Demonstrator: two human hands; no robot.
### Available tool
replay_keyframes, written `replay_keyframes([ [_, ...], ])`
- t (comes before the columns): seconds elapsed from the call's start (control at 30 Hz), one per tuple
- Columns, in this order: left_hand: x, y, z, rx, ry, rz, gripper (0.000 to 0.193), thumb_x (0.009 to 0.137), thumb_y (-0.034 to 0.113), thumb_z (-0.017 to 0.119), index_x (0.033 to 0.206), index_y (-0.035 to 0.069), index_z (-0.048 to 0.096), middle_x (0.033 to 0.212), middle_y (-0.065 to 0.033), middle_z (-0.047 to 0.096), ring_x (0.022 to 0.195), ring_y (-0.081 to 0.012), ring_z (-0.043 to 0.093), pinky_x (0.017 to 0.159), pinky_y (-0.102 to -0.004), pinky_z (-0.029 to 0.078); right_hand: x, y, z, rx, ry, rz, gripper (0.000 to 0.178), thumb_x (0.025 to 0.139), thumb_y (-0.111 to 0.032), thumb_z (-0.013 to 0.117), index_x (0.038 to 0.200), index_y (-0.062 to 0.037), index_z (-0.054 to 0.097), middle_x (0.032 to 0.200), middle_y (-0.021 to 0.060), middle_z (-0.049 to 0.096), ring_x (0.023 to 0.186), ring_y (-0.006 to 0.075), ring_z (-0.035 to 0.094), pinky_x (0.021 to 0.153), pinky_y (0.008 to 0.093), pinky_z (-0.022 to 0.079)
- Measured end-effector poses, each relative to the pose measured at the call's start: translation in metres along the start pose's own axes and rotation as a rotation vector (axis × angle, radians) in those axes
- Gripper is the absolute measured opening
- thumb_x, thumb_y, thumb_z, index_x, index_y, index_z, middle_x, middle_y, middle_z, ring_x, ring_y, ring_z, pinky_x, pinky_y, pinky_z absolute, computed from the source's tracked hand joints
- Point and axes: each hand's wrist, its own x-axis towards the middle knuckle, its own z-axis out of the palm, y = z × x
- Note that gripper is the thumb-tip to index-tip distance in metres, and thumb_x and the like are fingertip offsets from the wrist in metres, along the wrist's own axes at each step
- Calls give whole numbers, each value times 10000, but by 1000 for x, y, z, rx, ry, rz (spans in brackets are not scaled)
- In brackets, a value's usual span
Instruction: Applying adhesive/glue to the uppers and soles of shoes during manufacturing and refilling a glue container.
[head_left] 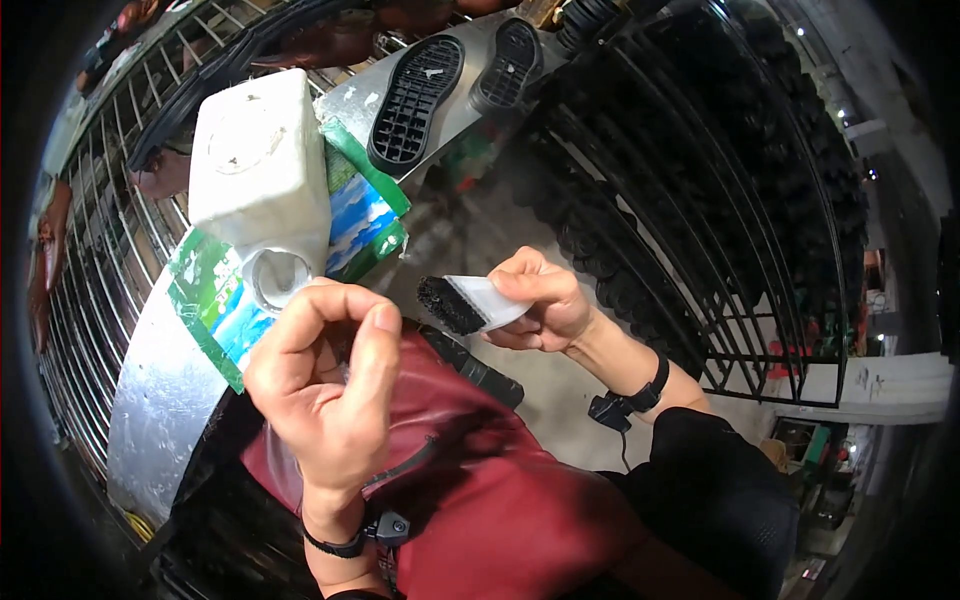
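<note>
My right hand (545,305) grips a short brush (483,300) by its flat white handle, thumb on top. The brush's worn black bristles point left, toward my other hand. My left hand (335,385) is raised over my lap with thumb and forefinger brought together and the other fingers curled; whether anything small is pinched there I cannot make out. Just beyond it stands a whitish plastic jug (258,150) with a cut round opening (278,278) facing me. Under the jug lies a green and blue printed plastic sheet (215,290).
Two black shoe soles (418,100) lie on the metal bench (165,400), beyond the jug. A wire rack (95,320) with brown shoes runs along the left. At the right stands a black barred rack (690,170) full of dark pieces. A dark red apron (480,480) covers my lap.
</note>
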Motion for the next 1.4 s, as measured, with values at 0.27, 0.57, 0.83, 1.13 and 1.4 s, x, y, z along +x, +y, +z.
replay_keyframes([
  [0.27, 2, 5, -3, 406, -153, 354, 160, 749, -77, 762, 877, -30, 679, 757, -84, 644, 612, -149, 605, 557, -262, 470, -6, 4, 4, -20, 49, 4, 420, 1043, -240, 596, 730, 39, 615, 497, 19, 393, 386, 108, 368, 365, 272, 277],
  [0.57, 6, 6, -12, 569, -251, 399, 130, 750, -50, 752, 847, -33, 667, 737, -66, 605, 600, -135, 559, 568, -255, 439, -10, -6, 12, -184, 86, 12, 376, 1020, -206, 636, 759, 64, 664, 519, 9, 415, 405, 89, 355, 371, 264, 268],
  [0.83, 16, 7, -15, 689, -358, 613, 207, 589, -54, 720, 760, 11, 623, 707, -83, 560, 620, -243, 548, 567, -332, 434, -9, -10, 24, -277, 179, 71, 363, 996, -188, 647, 759, 86, 673, 511, 17, 413, 411, 96, 358, 371, 271, 245],
  [1.13, 27, 8, -23, 624, -422, 546, 205, 565, -9, 679, 717, 20, 545, 680, -85, 490, 573, -246, 498, 524, -354, 402, -12, 4, 8, -42, 76, 168, 369, 1021, -225, 638, 824, 82, 691, 515, -5, 390, 377, 76, 339, 341, 248, 234],
  [1.4, 11, -10, -25, 435, -163, 606, 163, 570, -5, 620, 724, 4, 567, 651, -81, 534, 563, -207, 488, 564, -310, 399, -11, 16, 3, 238, 46, 209, 513, 1069, -278, 543, 609, -55, 503, 454, -1, 353, 321, 95, 312, 337, 262, 236],
])
